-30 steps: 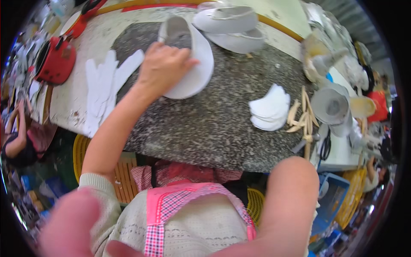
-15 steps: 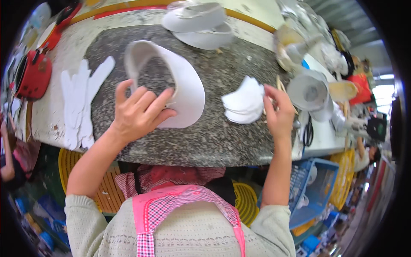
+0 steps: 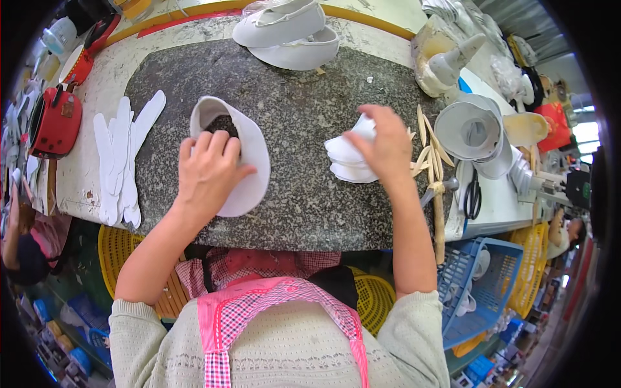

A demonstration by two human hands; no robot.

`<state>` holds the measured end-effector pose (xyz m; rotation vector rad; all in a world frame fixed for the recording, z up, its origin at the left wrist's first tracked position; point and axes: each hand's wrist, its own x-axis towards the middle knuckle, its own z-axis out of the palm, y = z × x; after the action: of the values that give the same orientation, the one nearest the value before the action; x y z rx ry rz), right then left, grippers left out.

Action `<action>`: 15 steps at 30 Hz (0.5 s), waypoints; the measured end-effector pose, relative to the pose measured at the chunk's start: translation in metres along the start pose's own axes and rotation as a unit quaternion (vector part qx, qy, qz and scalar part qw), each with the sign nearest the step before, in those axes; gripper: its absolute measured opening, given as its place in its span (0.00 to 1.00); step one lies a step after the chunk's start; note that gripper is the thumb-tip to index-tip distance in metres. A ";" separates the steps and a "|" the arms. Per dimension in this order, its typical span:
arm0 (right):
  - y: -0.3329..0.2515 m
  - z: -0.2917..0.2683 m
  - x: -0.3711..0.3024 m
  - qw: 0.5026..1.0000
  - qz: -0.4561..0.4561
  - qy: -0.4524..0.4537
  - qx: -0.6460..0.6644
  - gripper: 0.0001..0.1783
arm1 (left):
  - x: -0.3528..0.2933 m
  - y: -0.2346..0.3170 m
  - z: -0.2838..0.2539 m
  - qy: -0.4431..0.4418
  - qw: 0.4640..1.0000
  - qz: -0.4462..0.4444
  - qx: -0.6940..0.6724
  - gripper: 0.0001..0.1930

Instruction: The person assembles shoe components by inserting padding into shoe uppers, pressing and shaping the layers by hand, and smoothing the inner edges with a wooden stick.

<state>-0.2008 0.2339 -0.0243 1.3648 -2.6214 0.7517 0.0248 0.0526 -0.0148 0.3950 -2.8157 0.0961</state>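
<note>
A white curved shoe upper (image 3: 257, 155) stands on the dark speckled slab in front of me on the left. My left hand (image 3: 210, 168) is closed on its near left side, with the fingers over the rim at the opening and the thumb against the outer wall. To the right lies a small stack of white curved pieces (image 3: 349, 169). Over it is my right hand (image 3: 386, 142), slightly blurred, thumb and fingers spread apart on either side of the topmost piece. The hand hides the stack's right part.
Two white shoe uppers (image 3: 284, 48) sit at the back of the slab (image 3: 304, 220). Long white insole-shaped strips (image 3: 119, 161) lie left. On the right are wooden sticks (image 3: 435, 155), a hammer (image 3: 440, 188), scissors (image 3: 474, 197), a grey-white cup (image 3: 469, 129) and a glue bottle (image 3: 453, 61).
My left hand has brought the shoe upper nearer to me and closed over its rim. My right hand has moved left, from beside the stack to over it.
</note>
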 end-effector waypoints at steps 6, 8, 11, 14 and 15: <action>-0.026 0.015 -0.012 0.995 0.039 -0.079 -0.056 0.25 | 0.002 0.010 -0.013 -0.040 0.998 -0.029 -0.037 0.19; -0.023 0.023 -0.017 0.997 0.024 -0.046 -0.057 0.19 | 0.006 0.019 -0.019 -0.018 0.998 -0.026 -0.058 0.19; -0.028 0.032 -0.026 0.994 -0.069 0.010 -0.082 0.12 | 0.016 0.035 -0.024 0.053 0.987 0.031 -0.149 0.16; -0.034 0.020 -0.023 0.989 -0.098 -0.031 -0.106 0.09 | 0.020 0.047 -0.017 0.014 0.982 0.054 -0.178 0.14; -0.036 0.020 -0.021 0.989 -0.100 -0.031 -0.106 0.09 | 0.020 0.051 -0.013 0.031 0.984 0.059 -0.163 0.12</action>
<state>-0.1567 0.2232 -0.0347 1.5760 -2.4733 0.3987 -0.0043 0.0977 0.0028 0.1473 -2.7244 -0.3173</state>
